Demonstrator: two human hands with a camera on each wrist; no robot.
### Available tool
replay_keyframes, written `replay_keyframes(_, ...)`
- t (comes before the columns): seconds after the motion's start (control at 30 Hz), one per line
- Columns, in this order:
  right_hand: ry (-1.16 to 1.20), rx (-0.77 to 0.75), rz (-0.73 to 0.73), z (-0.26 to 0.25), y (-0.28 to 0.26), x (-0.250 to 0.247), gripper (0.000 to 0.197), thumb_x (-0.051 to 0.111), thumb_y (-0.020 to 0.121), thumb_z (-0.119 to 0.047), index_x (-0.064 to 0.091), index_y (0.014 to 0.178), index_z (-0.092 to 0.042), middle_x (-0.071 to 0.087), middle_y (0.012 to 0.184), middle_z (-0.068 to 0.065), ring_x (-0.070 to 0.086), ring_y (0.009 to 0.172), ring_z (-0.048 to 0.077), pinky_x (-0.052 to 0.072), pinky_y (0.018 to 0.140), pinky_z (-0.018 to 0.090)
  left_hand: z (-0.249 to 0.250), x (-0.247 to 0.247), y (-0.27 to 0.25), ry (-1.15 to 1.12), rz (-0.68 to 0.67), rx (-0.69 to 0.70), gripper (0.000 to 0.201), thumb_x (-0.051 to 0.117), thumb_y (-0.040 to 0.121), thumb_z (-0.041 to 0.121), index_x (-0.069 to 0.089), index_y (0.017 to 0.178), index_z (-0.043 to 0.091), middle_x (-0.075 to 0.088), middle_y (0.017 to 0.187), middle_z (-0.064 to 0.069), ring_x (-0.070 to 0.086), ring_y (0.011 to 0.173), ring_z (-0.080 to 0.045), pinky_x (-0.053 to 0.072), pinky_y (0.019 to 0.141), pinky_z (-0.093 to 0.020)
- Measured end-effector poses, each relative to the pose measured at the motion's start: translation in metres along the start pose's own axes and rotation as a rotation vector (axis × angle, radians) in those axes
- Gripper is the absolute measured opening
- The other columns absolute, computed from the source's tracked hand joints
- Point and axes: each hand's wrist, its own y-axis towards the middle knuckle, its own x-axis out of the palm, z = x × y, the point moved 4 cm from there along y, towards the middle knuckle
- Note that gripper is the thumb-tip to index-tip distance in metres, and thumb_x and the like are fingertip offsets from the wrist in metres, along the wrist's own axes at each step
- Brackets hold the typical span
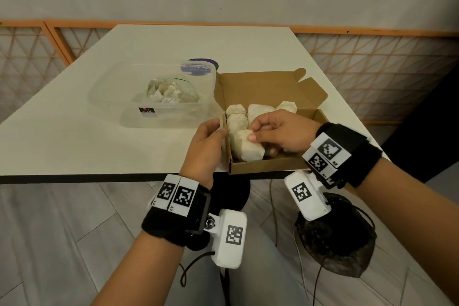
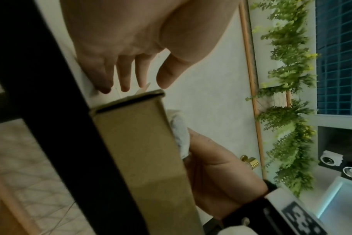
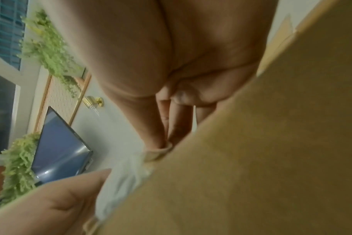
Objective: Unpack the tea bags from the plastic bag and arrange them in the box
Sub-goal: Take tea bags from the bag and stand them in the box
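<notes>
Tea bags sit in two places: going from the left, a loose heap remains in the plastic bag (image 1: 173, 90), which lies inside a clear tub (image 1: 129, 117) on the table (image 1: 74, 136), and just right of the tub the open cardboard box (image 1: 263, 165) near the table's front edge already holds several bags packed in rows. The step in hand looks like seating one more tea bag (image 1: 248, 149) at the near-left corner of the box. The left hand (image 1: 207, 146) rests against the box's left wall, fingers fairly straight and relaxed, thumb up by the rim, gripping nothing; it seems to steady the box. The right hand (image 1: 278, 131) reaches in from the right with fingers curled, thumb and forefinger pinching the top of that near bag, which stands tilted and a little proud of its neighbours. In the right wrist view the fingertips (image 3: 161, 139) meet on the bag's paper edge beside the cardboard wall. By my reading, the next move calls for pressing the bag down level with the row, letting go, then returning to the plastic bag for another, since plenty remain there and the right part of the box looks unfilled.
</notes>
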Motion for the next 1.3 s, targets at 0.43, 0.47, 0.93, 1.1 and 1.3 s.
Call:
replay_keyframes(0.43, -0.089, 0.044, 0.086, 0.000, 0.009, 0.006, 0.005, 0.061, 0.088, -0.015, 0.058, 0.089, -0.011, 0.054, 0.070, 0.008, 0.052, 0.038, 0.001, 0.041, 0.037, 0.013, -0.006, 0.006, 0.001, -0.001, -0.045, 0.024, 0.032, 0.046, 0.091, -0.001, 0.056, 0.118, 0.014, 0.064, 0.113, -0.007, 0.060, 0.108, -0.023, 0.047, 0.100, -0.040)
replay_keyframes(0.47, -0.137, 0.043, 0.114, -0.001, 0.009, 0.005, 0.008, 0.061, 0.088, -0.018, 0.059, 0.092, -0.011, 0.056, 0.070, 0.007, 0.053, 0.041, 0.003, 0.043, 0.039, 0.014, -0.006, 0.006, 0.001, -0.001, -0.045, 0.019, 0.032, 0.047, 0.091, 0.000, 0.056, 0.119, 0.013, 0.063, 0.115, -0.008, 0.060, 0.110, -0.024, 0.046, 0.101, -0.041)
replay_keyframes(0.93, -0.626, -0.265, 0.092, 0.006, -0.039, 0.021, 0.030, 0.048, 0.092, -0.038, 0.066, 0.112, -0.026, 0.058, 0.101, -0.006, 0.052, 0.097, 0.011, 0.042, 0.087, 0.025, -0.009, 0.008, 0.000, -0.048, -0.025, 0.033, 0.034, 0.043, 0.093, 0.002, 0.056, 0.121, 0.017, 0.062, 0.122, -0.010, 0.060, 0.112, -0.025, 0.049, 0.097, -0.043)
replay_keyframes(1.1, -0.796, -0.228, 0.135, 0.012, -0.034, 0.028, 0.061, 0.025, 0.081, -0.063, 0.061, 0.120, -0.034, 0.050, 0.101, -0.007, 0.044, 0.100, 0.014, 0.039, 0.088, 0.034, -0.004, 0.006, -0.001, 0.030, -0.024, 0.052, 0.034, 0.044, 0.090, 0.002, 0.059, 0.118, 0.017, 0.065, 0.117, -0.008, 0.062, 0.106, -0.023, 0.051, 0.093, -0.040)
replay_keyframes(1.3, -0.415, -0.259, 0.265, -0.013, -0.038, 0.011, 0.029, 0.052, 0.092, -0.032, 0.060, 0.119, -0.026, 0.051, 0.101, -0.005, 0.048, 0.086, 0.000, 0.035, 0.073, 0.000, 0.044, -0.013, -0.014, 0.187, -0.034, 0.208, 0.023, 0.060, 0.090, 0.016, 0.058, 0.111, 0.023, 0.058, 0.098, 0.005, 0.059, 0.098, -0.016, 0.049, 0.096, -0.038)
